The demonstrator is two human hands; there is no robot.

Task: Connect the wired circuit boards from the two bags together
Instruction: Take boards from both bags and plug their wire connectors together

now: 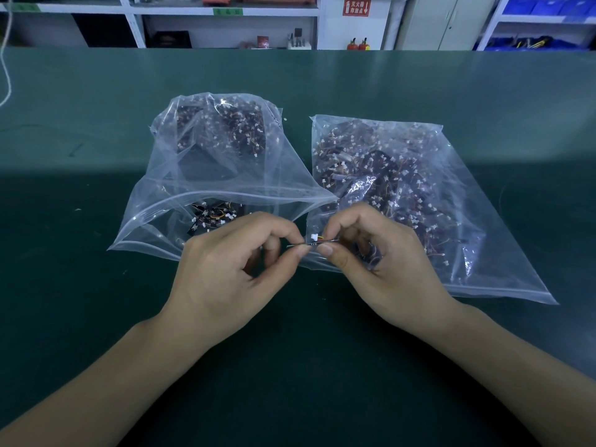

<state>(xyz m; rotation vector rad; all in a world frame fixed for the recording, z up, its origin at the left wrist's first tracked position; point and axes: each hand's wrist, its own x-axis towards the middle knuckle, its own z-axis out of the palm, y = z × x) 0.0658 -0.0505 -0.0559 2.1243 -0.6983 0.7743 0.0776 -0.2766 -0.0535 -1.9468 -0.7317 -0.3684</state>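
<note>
Two clear zip bags lie on the green table, each full of small dark circuit boards with coloured wires and white plugs. The left bag [206, 175] gapes open toward me; the right bag [419, 195] lies flat. In front of them my left hand [225, 279] and my right hand [377, 266] meet fingertip to fingertip. Each pinches one end of a thin dark board seen edge-on, and a white connector [313, 236] with red and yellow wires sits between the thumbs. Whether the two boards are joined is hidden by my fingers.
The green table [96, 317] stretches wide around the bags. A white cord [6, 75] hangs at the far left. Behind the table stand white shelves [135, 24] with boxes, a white cabinet and blue bins [548, 8] at the right.
</note>
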